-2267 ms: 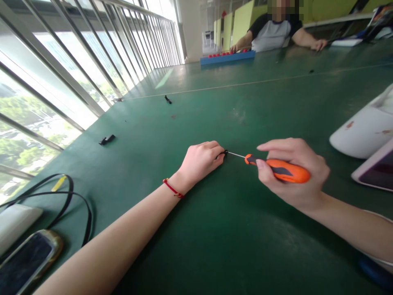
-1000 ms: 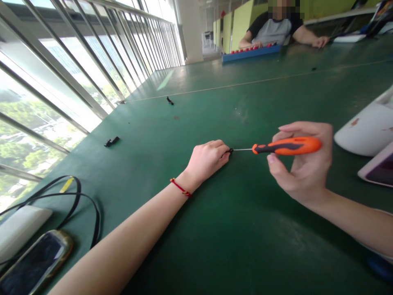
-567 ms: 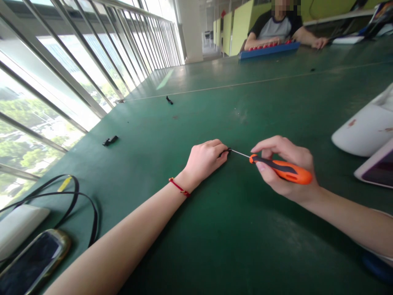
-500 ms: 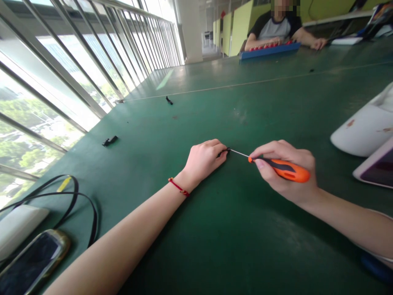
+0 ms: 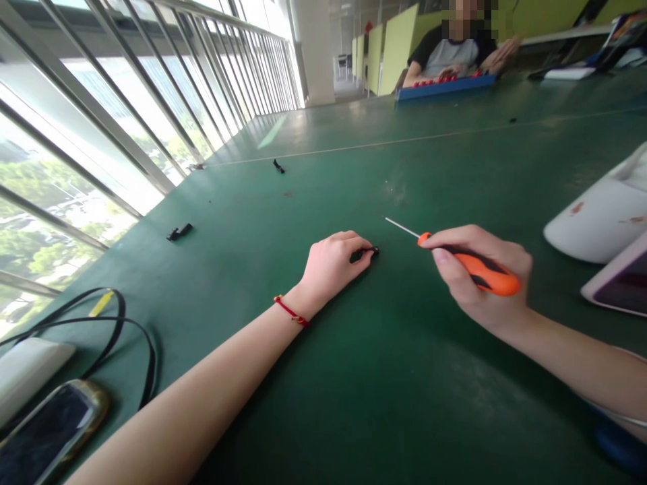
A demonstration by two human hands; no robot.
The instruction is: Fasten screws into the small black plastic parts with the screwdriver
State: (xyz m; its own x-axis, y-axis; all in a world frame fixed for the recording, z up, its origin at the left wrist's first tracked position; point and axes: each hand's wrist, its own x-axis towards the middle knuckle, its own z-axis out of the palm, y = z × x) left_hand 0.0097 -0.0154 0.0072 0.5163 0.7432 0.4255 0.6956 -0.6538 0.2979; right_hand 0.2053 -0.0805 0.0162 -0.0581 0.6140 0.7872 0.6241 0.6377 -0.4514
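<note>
My left hand [image 5: 337,259] rests on the green table [image 5: 323,377], its thumb and fingers closed on a small black part [image 5: 375,250]. Most of that part is hidden under the fingers; only its end and a bit of its side show. In my right hand [image 5: 488,276] is a screwdriver [image 5: 488,273] with an orange and black handle. Its thin metal shaft points left and away from me. The tip is above and a little right of the black part, apart from it.
Two small black pieces [image 5: 180,232] [image 5: 278,166] lie farther left. A phone [image 5: 50,431], a white box [image 5: 33,374] and a black cable [image 5: 151,364] sit at the near left. At the right stand a white container [image 5: 596,209] and a tablet-like device [image 5: 621,279]. Opposite, a person [image 5: 449,54] sits behind a blue tray [image 5: 445,87].
The screwdriver tip has come away from the black part, as my right hand moved slightly right. My left hand stays nearly in place. The person opposite has raised one hand.
</note>
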